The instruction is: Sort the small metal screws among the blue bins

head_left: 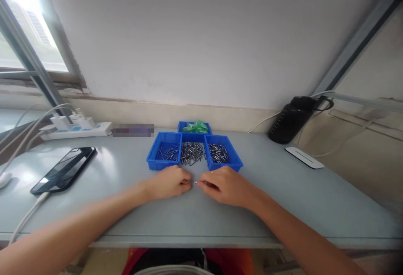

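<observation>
My left hand point(172, 182) is closed in a pinch above the table, in front of the left blue bin; what lies in its fingers is hidden. My right hand point(225, 186) faces it, thumb and forefinger pinching a small silvery metal pin point(195, 182) whose tip shows in the narrow gap between both hands. A loose pile of thin metal pins point(191, 153) lies on the table between two blue bins. The left blue bin point(162, 166) holds a scattering of such pins, while the right blue bin point(231, 162) carries a denser heap.
Behind the pile, another blue bin point(194, 137) holds green plastic packets point(198, 127). A phone point(64, 170) and a power strip point(91, 131) are at the left. On the right are a black bottle point(289, 119) and a flat white device point(304, 158). The table's front edge point(195, 238) runs below my forearms.
</observation>
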### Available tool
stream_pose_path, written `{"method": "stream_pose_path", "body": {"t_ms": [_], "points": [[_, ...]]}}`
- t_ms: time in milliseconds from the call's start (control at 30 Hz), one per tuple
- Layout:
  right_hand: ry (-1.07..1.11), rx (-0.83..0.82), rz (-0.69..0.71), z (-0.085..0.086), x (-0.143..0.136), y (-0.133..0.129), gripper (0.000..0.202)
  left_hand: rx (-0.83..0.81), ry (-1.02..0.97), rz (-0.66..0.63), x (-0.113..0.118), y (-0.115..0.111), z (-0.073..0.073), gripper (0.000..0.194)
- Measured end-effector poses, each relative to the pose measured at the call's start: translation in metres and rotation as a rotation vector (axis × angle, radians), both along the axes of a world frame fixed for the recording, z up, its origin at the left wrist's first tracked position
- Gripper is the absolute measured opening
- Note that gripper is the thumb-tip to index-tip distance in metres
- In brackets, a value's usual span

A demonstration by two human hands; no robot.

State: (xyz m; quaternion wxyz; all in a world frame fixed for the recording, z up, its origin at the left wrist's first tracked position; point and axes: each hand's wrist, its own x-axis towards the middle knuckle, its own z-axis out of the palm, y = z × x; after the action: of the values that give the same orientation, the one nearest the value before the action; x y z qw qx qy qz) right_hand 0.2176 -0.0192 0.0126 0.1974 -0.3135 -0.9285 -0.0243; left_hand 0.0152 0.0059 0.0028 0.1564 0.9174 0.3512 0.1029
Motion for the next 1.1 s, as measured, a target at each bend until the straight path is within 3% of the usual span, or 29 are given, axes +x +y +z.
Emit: {"method": "stream_pose_path", "body": {"t_ms": [833, 1100], "points": [[-0.033, 0.079, -0.035, -0.009, -0.006, 0.0, 0.025, 0.045, 0.04, 0.021, 0.001, -0.002, -0.003, 0.028], [-0.009, 0.115, -0.081, -0.009, -0.007, 0.0, 0.021, 0.084, 0.071, 0.012, 0.003, -0.002, -0.003, 0.02]]}}
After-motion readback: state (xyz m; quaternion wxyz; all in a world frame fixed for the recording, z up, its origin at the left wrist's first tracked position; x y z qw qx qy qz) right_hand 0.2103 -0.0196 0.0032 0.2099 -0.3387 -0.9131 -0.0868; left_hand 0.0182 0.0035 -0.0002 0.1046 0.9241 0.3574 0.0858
